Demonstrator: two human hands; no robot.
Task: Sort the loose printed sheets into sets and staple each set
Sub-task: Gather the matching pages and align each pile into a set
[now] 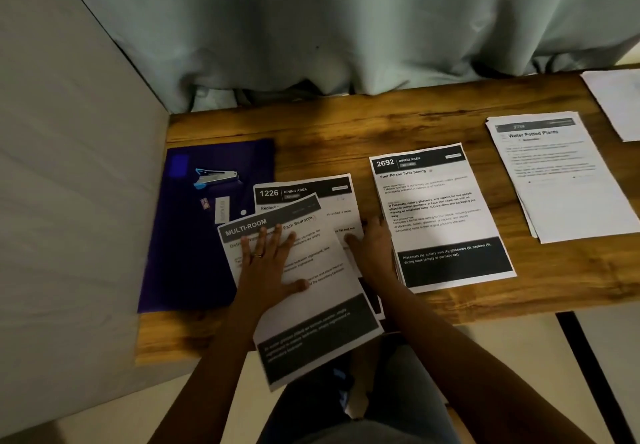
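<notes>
Atop the MULTI-ROOM sheet [311,291], pressing with flat left hand [268,256], right hand [372,246] flat alongside, nothing gripped; likely light, floppy, slippery, best pinched at a corner

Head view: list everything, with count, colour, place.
MULTI-ROOM sheet: one, white and dark, tilted, front centre
1226 sheet: one, white and dark, partly beneath it
2692 stack: one, white and dark, centre-right
Water Potted Plants stack: one, white, right
plain sheet: one, white, far right
folder: one, purple, left
stapler: one, silver-blue, on folder
small boxes: two, pale, on folder
table: one, brown wood, centre
curtain: one, grey-green, behind
left hand: one, flat on MULTI-ROOM sheet
right hand: one, fingers on 1226 sheet
</notes>
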